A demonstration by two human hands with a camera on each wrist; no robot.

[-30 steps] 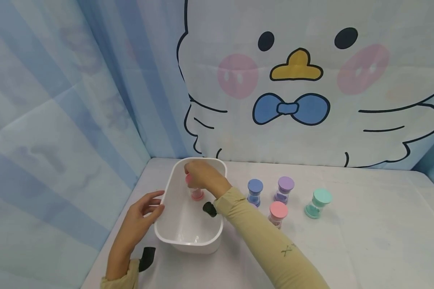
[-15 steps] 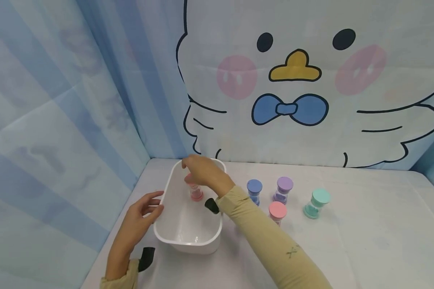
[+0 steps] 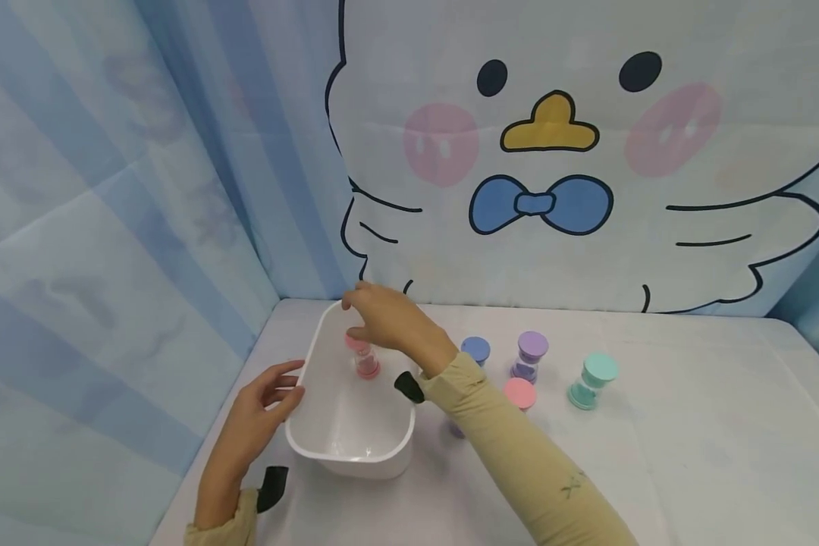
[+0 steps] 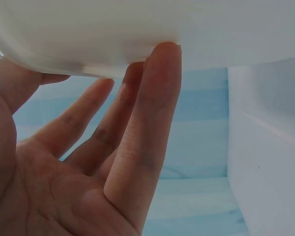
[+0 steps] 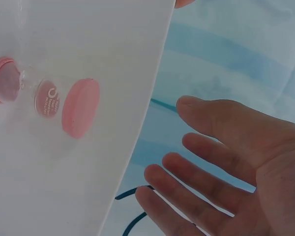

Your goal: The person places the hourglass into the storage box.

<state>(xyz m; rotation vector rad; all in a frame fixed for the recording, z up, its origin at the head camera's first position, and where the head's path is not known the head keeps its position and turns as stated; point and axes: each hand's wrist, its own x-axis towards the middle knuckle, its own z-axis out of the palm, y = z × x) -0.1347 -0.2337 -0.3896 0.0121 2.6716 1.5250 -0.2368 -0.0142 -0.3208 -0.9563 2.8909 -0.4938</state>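
Note:
Inside the white bin (image 3: 344, 436) a pink sand timer (image 3: 366, 360) stands upright near the far left wall. My right hand (image 3: 399, 326) is over the bin's far end, thumb and fingers spread apart with nothing between them. In the right wrist view the same hourglass (image 5: 81, 108) lies apart from the fingers, its pink cap towards the hand. My left hand (image 3: 255, 413) touches the bin's left side near the rim. The left wrist view has its extended fingertips (image 4: 162, 64) against the bin's outer wall (image 4: 98, 34).
Right of the bin stand more sand timers: a blue one (image 3: 475, 349), a purple one (image 3: 532, 349), a pink one (image 3: 520, 393) and a green one (image 3: 592, 381). Part of another purple one (image 3: 456, 430) shows under the right sleeve (image 3: 519, 447). A printed curtain (image 3: 553, 265) hangs behind the table.
My right hand has let go of the pink sand timer in the bin and lifted up and to the right. The left hand stays at the bin's side.

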